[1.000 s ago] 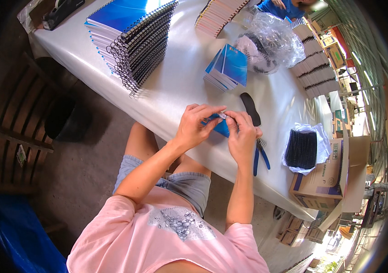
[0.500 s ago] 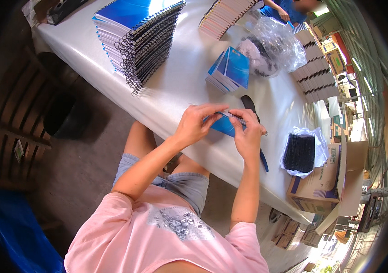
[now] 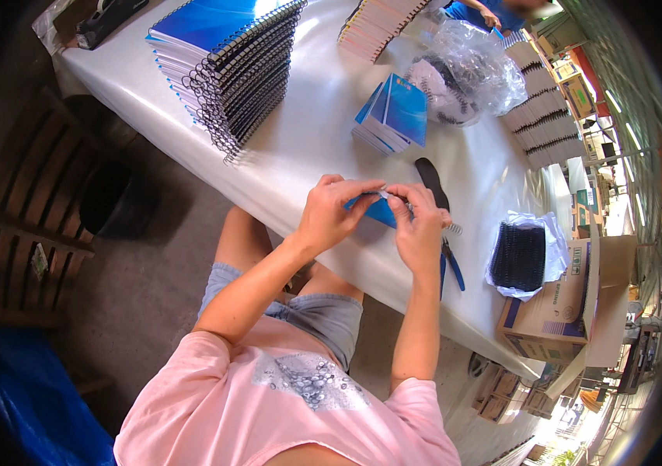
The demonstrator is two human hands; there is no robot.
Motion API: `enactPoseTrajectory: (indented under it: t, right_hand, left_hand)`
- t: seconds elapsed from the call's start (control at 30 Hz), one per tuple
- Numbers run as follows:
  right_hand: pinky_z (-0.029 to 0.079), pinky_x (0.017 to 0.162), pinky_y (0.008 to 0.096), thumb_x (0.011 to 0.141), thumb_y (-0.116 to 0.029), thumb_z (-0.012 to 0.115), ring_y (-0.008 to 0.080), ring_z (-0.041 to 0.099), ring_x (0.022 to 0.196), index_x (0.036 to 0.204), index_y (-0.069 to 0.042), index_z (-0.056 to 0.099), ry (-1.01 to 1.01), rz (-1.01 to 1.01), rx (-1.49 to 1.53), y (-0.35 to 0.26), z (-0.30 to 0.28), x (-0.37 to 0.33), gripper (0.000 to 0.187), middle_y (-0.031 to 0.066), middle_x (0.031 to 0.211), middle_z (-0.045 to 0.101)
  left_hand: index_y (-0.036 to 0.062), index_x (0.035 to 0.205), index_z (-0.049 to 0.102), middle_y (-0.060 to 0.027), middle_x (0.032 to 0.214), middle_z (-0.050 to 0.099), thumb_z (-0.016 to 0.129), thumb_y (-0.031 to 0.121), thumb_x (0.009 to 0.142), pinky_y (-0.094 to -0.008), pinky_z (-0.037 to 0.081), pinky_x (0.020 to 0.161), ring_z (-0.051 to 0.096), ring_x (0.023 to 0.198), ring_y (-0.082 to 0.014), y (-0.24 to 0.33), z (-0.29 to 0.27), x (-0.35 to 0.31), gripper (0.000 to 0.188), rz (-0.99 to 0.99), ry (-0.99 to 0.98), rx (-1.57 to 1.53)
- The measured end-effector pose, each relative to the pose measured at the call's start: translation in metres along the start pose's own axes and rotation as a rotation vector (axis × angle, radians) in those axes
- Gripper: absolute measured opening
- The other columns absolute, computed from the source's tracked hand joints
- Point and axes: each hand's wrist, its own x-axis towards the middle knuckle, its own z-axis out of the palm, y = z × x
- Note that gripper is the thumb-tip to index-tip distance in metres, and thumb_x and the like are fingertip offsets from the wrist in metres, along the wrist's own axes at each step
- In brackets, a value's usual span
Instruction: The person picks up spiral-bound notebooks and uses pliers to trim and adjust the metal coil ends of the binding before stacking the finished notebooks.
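My table (image 3: 311,128) has a shiny white cover. On it I have a stack of blue-covered spiral-bound books (image 3: 226,70), another bound stack (image 3: 370,35) beyond, a pile of blue booklets (image 3: 407,113), a clear plastic bag (image 3: 486,66), a black tape dispenser (image 3: 106,22), a black oblong object (image 3: 430,179) and blue-handled pliers (image 3: 454,268). I cannot tell whether the blue-covered booklet (image 3: 380,213) at its near edge lies on it.

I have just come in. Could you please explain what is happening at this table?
A person in pink has the left hand and right hand close together at a blue book; the fingers hide exactly what they grip. A coil shows just past the right hand. Pliers lie nearby on the table. Farther left stands a stack of coil-bound books, and to the right black coils lie on white paper.
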Motion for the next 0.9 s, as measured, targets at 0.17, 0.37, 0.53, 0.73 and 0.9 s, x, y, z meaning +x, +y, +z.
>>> enactPoseTrajectory:
  t: [0.17, 0.37, 0.53, 0.73, 0.9]
  right_hand:
    - [0.022, 0.075, 0.0362, 0.088, -0.021, 0.057, 0.0173, 0.055, 0.083, 0.092, -0.013, 0.066, -0.034, -0.055, 0.055, 0.006, -0.004, 0.004, 0.013, -0.0003, 0.086, 0.062]
    - [0.023, 0.075, 0.0364, 0.088, -0.023, 0.058, 0.0167, 0.056, 0.077, 0.091, -0.013, 0.068, -0.02, 0.078, -0.005, -0.001, -0.004, 0.009, 0.015, 0.0006, 0.083, 0.062]
    - [0.025, 0.076, 0.0352, 0.086, -0.025, 0.06, 0.0164, 0.056, 0.075, 0.091, -0.013, 0.069, 0.017, 0.111, 0.069, 0.001, 0.001, 0.006, 0.016, 0.0002, 0.083, 0.062]
    - [0.031, 0.079, 0.0341, 0.082, -0.024, 0.064, 0.018, 0.058, 0.08, 0.093, -0.013, 0.07, 0.061, 0.119, 0.133, -0.002, 0.001, 0.004, 0.017, 0.0009, 0.087, 0.064]
    - [0.034, 0.08, 0.0327, 0.074, -0.019, 0.071, 0.0184, 0.059, 0.083, 0.091, -0.013, 0.07, 0.111, 0.159, 0.334, 0.002, 0.003, 0.001, 0.018, 0.0008, 0.085, 0.065]
  left_hand:
    - [0.0082, 0.099, 0.068, -0.0024, 0.076, 0.07, 0.073, 0.011, 0.073, -0.0276, 0.04, 0.073, 0.058, 0.063, -0.0156, 0.006, -0.002, 0.005, 0.026, -0.093, -0.097, 0.078]
    - [0.0081, 0.101, 0.065, -0.0057, 0.095, 0.067, 0.077, 0.012, 0.069, -0.0326, 0.043, 0.077, 0.059, 0.08, -0.0205, 0.002, 0.006, 0.005, 0.035, -0.005, 0.144, 0.215]
    - [0.0082, 0.103, 0.066, -0.0067, 0.103, 0.064, 0.079, 0.01, 0.066, -0.033, 0.044, 0.078, 0.059, 0.088, -0.0216, 0.004, 0.007, 0.001, 0.039, -0.061, 0.129, 0.187]
    - [0.0081, 0.107, 0.065, -0.0072, 0.104, 0.064, 0.079, 0.005, 0.064, -0.0312, 0.046, 0.079, 0.06, 0.092, -0.0221, 0.003, 0.005, -0.006, 0.045, 0.039, 0.157, 0.207]
    - [0.0062, 0.111, 0.063, -0.0092, 0.109, 0.064, 0.078, 0.001, 0.063, -0.0313, 0.047, 0.082, 0.06, 0.097, -0.0231, 0.016, 0.0, -0.025, 0.05, 0.048, 0.137, 0.17]
